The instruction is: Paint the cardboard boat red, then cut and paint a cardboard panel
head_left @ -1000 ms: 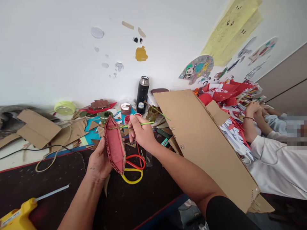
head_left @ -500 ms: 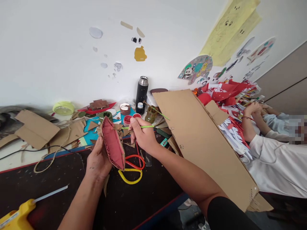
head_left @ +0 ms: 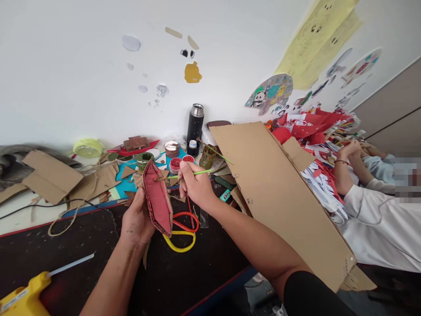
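My left hand (head_left: 136, 219) grips a boat-shaped corrugated cardboard piece (head_left: 158, 199) from below; its inside is painted red. My right hand (head_left: 195, 184) pinches a thin green paintbrush (head_left: 194, 173), and the brush tip touches the upper inside edge of the cardboard piece. Just behind the hands stand small open paint pots (head_left: 176, 163) with red paint. Red and yellow scissors (head_left: 182, 230) lie on the dark mat under the hands.
A large cardboard sheet (head_left: 279, 193) leans at the right. A black flask (head_left: 196, 123) stands by the wall. A yellow glue gun (head_left: 26, 296) lies bottom left. Cardboard scraps (head_left: 52, 175) and cord litter the left. Another person (head_left: 371, 206) in white sits at the right among red paper cuttings.
The brush tip has made small strokes along the top of the red cardboard piece, which has shifted slightly in my left hand. The rest is unchanged.
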The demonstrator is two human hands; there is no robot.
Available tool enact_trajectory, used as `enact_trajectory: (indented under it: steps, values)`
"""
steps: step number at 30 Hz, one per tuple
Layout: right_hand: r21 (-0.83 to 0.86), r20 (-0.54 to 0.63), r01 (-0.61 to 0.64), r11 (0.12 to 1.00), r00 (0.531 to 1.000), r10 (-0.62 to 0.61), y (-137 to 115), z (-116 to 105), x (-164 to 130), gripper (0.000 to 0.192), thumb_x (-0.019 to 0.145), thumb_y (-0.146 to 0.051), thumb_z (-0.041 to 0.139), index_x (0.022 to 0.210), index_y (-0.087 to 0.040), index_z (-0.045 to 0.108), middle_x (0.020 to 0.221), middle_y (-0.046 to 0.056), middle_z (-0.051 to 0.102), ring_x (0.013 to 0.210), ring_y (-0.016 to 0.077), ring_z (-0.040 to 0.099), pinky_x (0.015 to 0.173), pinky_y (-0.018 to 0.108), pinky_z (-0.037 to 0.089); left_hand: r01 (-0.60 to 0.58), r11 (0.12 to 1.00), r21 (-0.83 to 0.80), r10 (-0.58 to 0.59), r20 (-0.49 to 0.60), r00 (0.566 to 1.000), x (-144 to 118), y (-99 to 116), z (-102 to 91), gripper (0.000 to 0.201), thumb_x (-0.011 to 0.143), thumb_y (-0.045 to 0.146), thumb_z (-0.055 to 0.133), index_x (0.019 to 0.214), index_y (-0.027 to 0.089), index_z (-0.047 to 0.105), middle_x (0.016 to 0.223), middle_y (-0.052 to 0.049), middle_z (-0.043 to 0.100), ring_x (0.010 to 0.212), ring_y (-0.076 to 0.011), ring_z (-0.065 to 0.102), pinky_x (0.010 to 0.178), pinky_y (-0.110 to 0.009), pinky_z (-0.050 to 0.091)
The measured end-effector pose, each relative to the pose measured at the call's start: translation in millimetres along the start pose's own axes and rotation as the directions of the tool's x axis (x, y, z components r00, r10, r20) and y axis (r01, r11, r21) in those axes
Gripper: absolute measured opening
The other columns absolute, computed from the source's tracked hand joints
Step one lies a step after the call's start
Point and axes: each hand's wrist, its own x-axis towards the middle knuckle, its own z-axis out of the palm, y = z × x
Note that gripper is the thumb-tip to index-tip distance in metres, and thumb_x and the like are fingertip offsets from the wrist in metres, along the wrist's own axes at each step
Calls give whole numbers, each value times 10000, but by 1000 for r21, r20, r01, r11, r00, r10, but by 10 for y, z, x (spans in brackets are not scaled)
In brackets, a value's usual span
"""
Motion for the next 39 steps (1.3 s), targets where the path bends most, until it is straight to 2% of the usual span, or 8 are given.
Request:
enact_trajectory:
  steps: [6,10,13,19,23,30,35,39]
  values:
    - [-63,6,-5,998,1000,5,40,-28,-28,555,1050,-737,533,803,-241,553,480,-118,422,350,103,543,380,206,362,-33,999,26,32,30,999,-55,35,127,404,816,461,925,1148,247,839,1213,-50,839,1305,-338,712,1138,-461,593]
    - [-192,48,62,979,997,-54,67,-72,-78,518,1105,-673,489,845,-236,593,494,-95,492,408,110,566,459,212,431,-60,998,7,61,-6,998,3,28,61,404,808,455,938,1141,253,829,1167,-28,839,1264,-293,725,1150,-429,576]
    - [-226,43,105,969,994,-98,59,-103,-91,509,1120,-649,472,848,-238,602,493,-88,507,419,115,574,478,215,442,-79,997,0,79,-34,996,48,11,3,350,833,455,920,1111,266,823,1176,-19,835,1236,-271,732,1150,-423,570]
    - [-199,20,139,970,990,-138,23,-91,23,503,1117,-660,466,861,-245,593,515,-86,521,413,112,570,467,220,425,-58,997,52,59,-24,998,22,-27,43,412,836,511,910,1155,267,820,1284,-59,818,1377,-326,667,1166,-454,562]
    - [-283,1,168,944,985,-175,88,-60,66,510,1126,-663,448,858,-253,590,513,-77,535,464,128,602,534,234,468,-88,994,71,90,-24,996,-12,-53,81,325,883,418,884,1174,289,821,1398,-40,783,1450,-295,618,1184,-401,539]
    - [-349,74,184,919,983,-169,196,-29,-74,461,1153,-582,443,874,-252,604,521,-74,544,466,134,603,586,247,494,-131,988,78,140,-119,983,15,-27,67,278,916,366,841,1186,304,825,1373,-24,794,1480,-291,594,1179,-393,543]
    - [-312,14,155,937,987,-158,148,-1,41,495,1135,-645,438,872,-254,592,530,-71,538,480,138,620,541,234,479,-117,989,95,122,-52,991,11,-39,73,340,832,407,919,1144,315,821,1375,-13,792,1523,-291,550,1223,-388,501]
    - [-309,-1,182,933,981,-192,110,14,155,492,1126,-657,451,872,-258,589,550,-68,545,483,136,622,540,235,483,-109,990,91,111,-13,994,-11,-51,98,391,803,419,940,1155,302,815,1392,-39,785,1537,-302,535,1242,-396,480]
